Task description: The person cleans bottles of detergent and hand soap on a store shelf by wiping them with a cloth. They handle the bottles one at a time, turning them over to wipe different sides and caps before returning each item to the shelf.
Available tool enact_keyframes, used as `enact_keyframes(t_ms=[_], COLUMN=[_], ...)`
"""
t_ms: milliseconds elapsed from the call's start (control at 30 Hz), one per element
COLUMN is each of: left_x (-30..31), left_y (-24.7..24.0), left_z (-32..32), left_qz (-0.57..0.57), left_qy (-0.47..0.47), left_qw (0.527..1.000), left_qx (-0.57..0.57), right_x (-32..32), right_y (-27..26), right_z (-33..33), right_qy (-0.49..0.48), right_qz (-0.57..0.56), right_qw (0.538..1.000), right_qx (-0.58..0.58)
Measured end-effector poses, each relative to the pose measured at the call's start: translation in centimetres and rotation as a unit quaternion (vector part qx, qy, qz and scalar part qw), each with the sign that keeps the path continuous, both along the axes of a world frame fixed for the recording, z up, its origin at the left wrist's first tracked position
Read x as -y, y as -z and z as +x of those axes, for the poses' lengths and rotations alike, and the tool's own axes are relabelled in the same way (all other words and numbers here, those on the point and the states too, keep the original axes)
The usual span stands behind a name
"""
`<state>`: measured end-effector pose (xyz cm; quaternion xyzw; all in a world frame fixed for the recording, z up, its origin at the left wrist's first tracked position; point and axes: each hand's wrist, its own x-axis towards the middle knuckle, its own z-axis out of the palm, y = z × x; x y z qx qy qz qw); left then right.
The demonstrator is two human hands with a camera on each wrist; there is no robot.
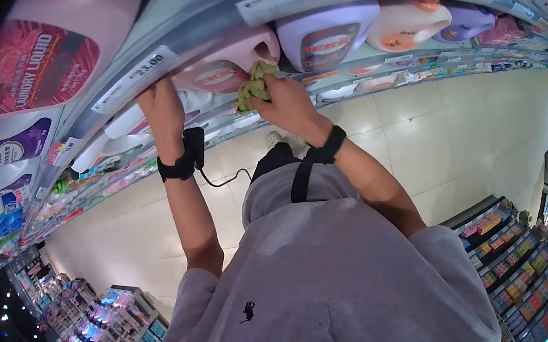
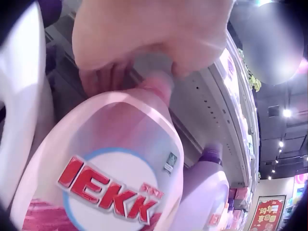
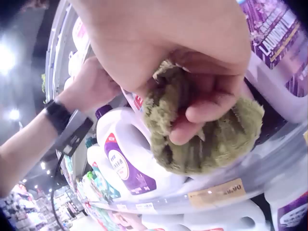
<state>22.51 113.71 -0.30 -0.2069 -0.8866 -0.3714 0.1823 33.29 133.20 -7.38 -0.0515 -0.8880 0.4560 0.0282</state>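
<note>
In the head view my left hand (image 1: 163, 116) is at the top of a pink laundry detergent bottle (image 1: 232, 63), which lies partly behind the shelf edge. The left wrist view shows that hand (image 2: 154, 33) curled round the neck of the bottle (image 2: 115, 130), whose label reads IEKK. My right hand (image 1: 293, 107) grips a crumpled green cloth (image 1: 254, 90) close to the handle end of the same bottle. Up close, the right fingers curl over the fuzzy cloth (image 3: 207, 149), its folds bunched below the palm.
A lilac bottle (image 1: 325, 34) and a white bottle with an orange cap (image 1: 408, 27) stand beside the pink one. The shelf edge carries price tags (image 1: 138, 79) and curves above the hands. Pale floor tiles (image 1: 429, 135) and stocked racks (image 1: 516, 262) lie behind the person.
</note>
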Motion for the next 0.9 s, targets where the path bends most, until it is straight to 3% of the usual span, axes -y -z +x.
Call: enact_keyframes(t_ms=[33,133,200,267,300,400,467,567,667,733,833,900], left_x=[0.6,-0.4,-0.6,-2.4,-2.1,-1.2,-1.1,-0.5,-0.4,-0.6,-0.2,-0.1], left_y=[0.4,-0.1,1.4,-0.2,0.1,1.5,1.0,0.8,0.3,-0.6,0.4,0.0], left_z=[-1.0,-1.2,-1.5,-0.1,-0.3,-1.2,-1.1,-1.2,-0.9,-0.8,-1.6,-1.4], left_qz=[-0.115,-0.105,-0.06,0.068,0.018,-0.103,-0.08,-0.129,-0.18,-0.228,-0.177,-0.099], left_qy=[0.007,0.024,0.055,0.026,0.041,0.094,0.118,0.15,0.167,0.16,0.194,0.183], left_qw=[0.993,0.988,0.994,0.986,0.993,0.99,0.989,0.979,0.968,0.958,0.965,0.973], left_qx=[-0.013,0.11,0.068,0.148,0.11,-0.004,0.036,0.041,0.055,0.062,0.007,0.101], right_x=[0.1,0.5,0.2,0.0,0.0,0.5,1.4,2.3,4.1,5.4,5.9,5.8], right_y=[-0.6,-3.5,-5.8,-7.0,-7.3,-5.1,-4.3,-0.3,3.3,5.3,4.2,0.5], right_z=[-0.1,-0.5,-1.8,-2.9,-3.3,-3.2,-2.4,-1.4,-0.4,0.1,-0.9,-1.5], right_qy=[0.024,0.075,0.085,0.087,0.086,0.118,0.151,0.136,0.085,0.106,0.152,0.174], right_qz=[-0.011,-0.047,-0.062,-0.03,-0.015,-0.073,-0.106,-0.061,0.135,0.119,0.073,0.035], right_qw=[0.999,0.983,0.963,0.956,0.952,0.956,0.952,0.957,0.986,0.987,0.985,0.98], right_qx=[-0.042,-0.161,-0.249,-0.28,-0.295,-0.258,-0.246,-0.247,-0.038,0.005,-0.037,-0.093])
